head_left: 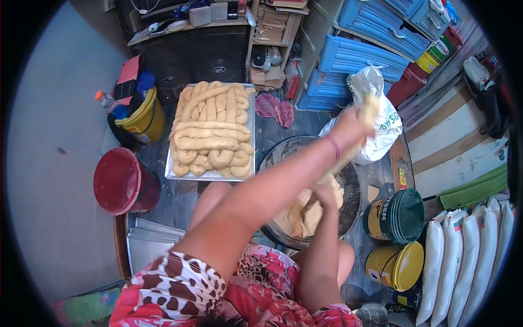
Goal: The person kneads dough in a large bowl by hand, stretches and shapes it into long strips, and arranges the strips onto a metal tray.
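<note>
Left hand (357,117) raised above the wide bowl (353,188), fingers closed round a stretched strip of dough (366,109), w/ the white plastic bag (381,117) just behind. Right hand (326,192) down in the bowl, pressed onto the dough mass (305,212); its grip can't be made out. Tray (251,136) of rolled dough ropes (212,131) sits left of the bowl.

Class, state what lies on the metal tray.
The tray holds long dough ropes, some looped, piled in layers. The tray's surface beneath them is hidden.
</note>
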Demonstrator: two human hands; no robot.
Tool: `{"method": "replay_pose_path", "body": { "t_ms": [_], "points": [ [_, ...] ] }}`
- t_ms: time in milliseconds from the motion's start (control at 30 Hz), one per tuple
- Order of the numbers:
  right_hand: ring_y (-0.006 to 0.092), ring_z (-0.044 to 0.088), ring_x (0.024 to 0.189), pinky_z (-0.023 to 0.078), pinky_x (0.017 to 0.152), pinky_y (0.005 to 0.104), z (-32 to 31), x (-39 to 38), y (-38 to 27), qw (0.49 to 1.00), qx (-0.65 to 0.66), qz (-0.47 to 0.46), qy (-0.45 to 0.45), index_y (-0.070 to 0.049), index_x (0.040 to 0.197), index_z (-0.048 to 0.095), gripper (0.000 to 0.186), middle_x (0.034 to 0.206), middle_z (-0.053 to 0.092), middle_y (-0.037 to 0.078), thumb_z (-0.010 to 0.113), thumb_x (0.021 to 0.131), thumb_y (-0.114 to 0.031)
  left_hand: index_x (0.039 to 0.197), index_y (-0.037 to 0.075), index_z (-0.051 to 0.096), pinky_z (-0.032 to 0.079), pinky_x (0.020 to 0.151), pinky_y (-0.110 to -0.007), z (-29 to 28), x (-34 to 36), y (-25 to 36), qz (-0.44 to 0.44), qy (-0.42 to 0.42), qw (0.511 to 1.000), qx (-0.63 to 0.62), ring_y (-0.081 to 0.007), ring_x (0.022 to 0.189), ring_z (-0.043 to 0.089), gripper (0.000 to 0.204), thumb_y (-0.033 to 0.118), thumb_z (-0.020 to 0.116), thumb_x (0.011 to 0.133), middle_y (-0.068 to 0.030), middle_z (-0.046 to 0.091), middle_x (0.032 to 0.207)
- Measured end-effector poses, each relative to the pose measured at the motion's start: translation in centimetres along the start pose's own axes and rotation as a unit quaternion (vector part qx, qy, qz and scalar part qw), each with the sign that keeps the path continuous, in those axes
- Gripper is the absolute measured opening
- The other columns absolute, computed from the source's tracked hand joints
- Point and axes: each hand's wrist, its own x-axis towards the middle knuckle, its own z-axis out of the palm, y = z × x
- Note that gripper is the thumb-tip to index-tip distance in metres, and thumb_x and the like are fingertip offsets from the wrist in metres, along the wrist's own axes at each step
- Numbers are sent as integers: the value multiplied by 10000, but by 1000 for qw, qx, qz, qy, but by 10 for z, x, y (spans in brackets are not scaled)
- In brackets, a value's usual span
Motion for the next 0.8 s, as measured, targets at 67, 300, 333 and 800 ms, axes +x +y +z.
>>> {"method": "replay_pose_path", "body": {
  "t_ms": [67,300,333,800],
  "points": [
    [147,544,652,443,589,307,17,-3,64,994,-94,-19,-46,-37,800,585,260,709,577,28,728,635,-178,927,19,500,436,402,-298,-16,11,50,108,67,992,-7,-156,455,504,347,-9,676,630,-62,535,679],
    [200,565,742,455,672,326,23,-35,162,915,-248,283,-147,-35,841,649,262,778,614,92,649,702,-257,749,94,478,419,480,-254,-199,-15,204,232,164,959,11,-116,497,449,233,124,707,711,1,450,606],
    [198,544,672,439,643,305,19,-27,147,952,-156,240,-110,-16,799,627,258,723,594,80,637,713,-260,771,89,475,425,495,-262,-233,-23,207,183,168,969,8,-121,504,446,234,171,692,740,2,441,607],
    [186,559,760,507,686,354,36,110,-149,888,429,-163,-33,-45,1080,478,321,907,556,70,491,859,-277,978,15,510,485,631,-316,-482,-143,27,-37,482,858,173,-219,742,575,286,64,634,726,-96,554,832]
  ]
}}
